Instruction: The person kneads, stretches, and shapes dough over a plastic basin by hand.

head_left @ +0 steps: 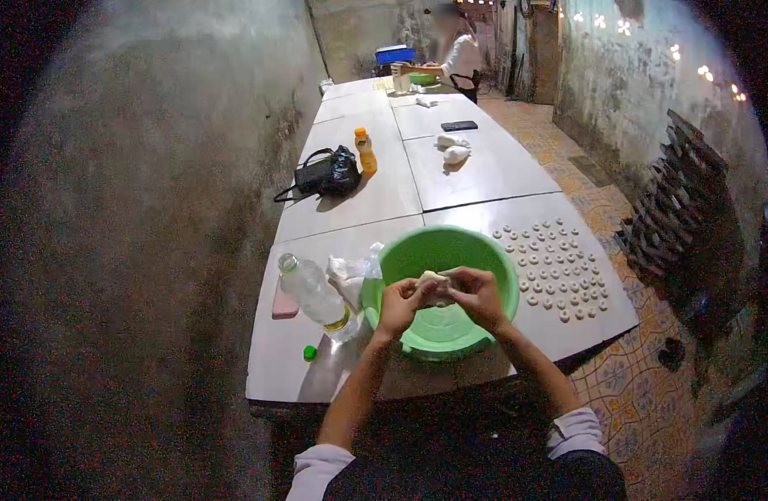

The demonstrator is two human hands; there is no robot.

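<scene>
Both my hands are together over a wide green plastic basin (392, 260) at the front of the table. Between the fingertips of my left hand (399, 306) and my right hand (479, 296) is a small pale lump of dough (434, 282), pinched from both sides. My fingers partly cover it. Right of the basin, many small round pale dough pieces (559, 269) lie in rows, each with a mark at its centre. A crumpled white plastic bag (347, 275) rests against the basin's left side.
Left of my left arm stands a clear bottle (310, 292), uncapped, beside a pink object (284, 302) and a green cap (310, 353). Farther up are a black bag (334, 174), an orange drink bottle (365, 150), white bundles (456, 154) and a dark phone (459, 126). A person (461, 57) works at the far end.
</scene>
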